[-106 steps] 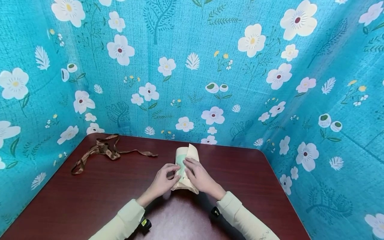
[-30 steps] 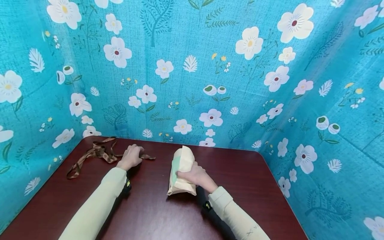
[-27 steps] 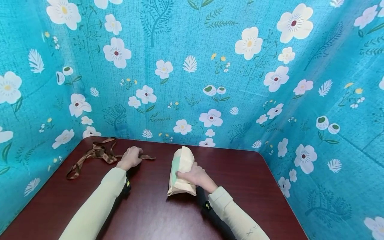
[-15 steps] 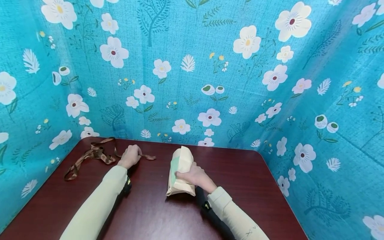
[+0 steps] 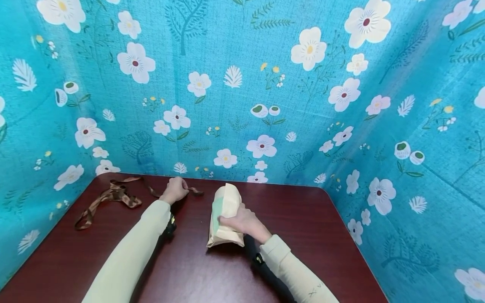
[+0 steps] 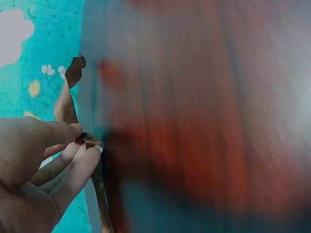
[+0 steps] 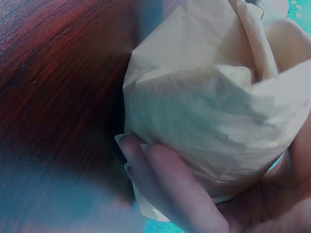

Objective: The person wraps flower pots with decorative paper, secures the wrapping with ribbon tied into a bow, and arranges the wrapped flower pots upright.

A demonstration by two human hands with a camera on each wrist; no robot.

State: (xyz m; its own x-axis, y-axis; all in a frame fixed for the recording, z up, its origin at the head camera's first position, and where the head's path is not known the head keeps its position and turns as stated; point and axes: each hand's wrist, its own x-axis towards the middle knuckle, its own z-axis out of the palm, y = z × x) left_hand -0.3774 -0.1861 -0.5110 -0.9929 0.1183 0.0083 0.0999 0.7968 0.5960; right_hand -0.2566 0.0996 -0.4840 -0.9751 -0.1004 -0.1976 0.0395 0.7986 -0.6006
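A cream paper package (image 5: 229,202) with a pale green patch lies on the dark red table, its folded edge running along the top. My right hand (image 5: 245,220) grips its right side, thumb on top. In the right wrist view, curled fingers (image 7: 180,187) press the crinkled paper (image 7: 209,116); what is inside is hidden. Near the table's far edge my left hand (image 5: 175,190) pinches a brown ribbon. The left wrist view shows thumb and fingertips meeting on the ribbon (image 6: 68,104), with a short end sticking out beyond them. The rest of the ribbon (image 5: 117,194) lies loosely heaped at the far left.
The dark red tabletop (image 5: 303,235) extends around both arms. A blue floral cloth (image 5: 227,105) hangs behind the table and along both sides. Each wrist carries a small black device, such as the one under the left sleeve (image 5: 171,225).
My left hand left the package, reached the ribbon, and has now shifted slightly right and farther away with it. The right hand went from resting on the package to gripping its side.
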